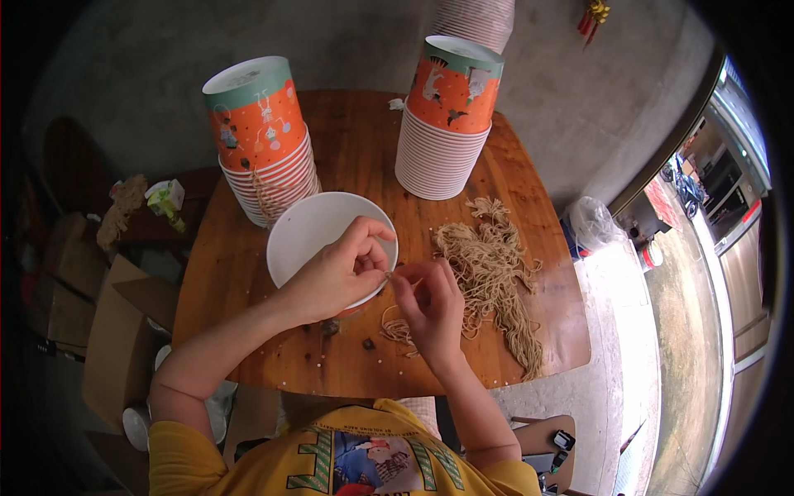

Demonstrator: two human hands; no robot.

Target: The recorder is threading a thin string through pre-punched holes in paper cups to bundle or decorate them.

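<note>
1. We looked down on a small wooden table (356, 140), our two bare forearms coming in from the lower edge.
2. Our left hand (335, 277) held a white cup (310, 227) by its rim, thumb and fingers closed on the edge nearest us; the cup's open mouth faced up toward us.
3. Our right hand (430, 302) sat just right of the left, its fingertips pinched shut on a thin tan string (399, 269) at the cup's rim.
4. The string ran short and roughly level between the two hands, so both grips met at one spot on the rim.
5. A loose pile of strings (492, 273) lay to the right of the right hand, nearer that hand than the left.
6. Two stacks of orange cups (260, 132) stood at the far side of the table.
</note>
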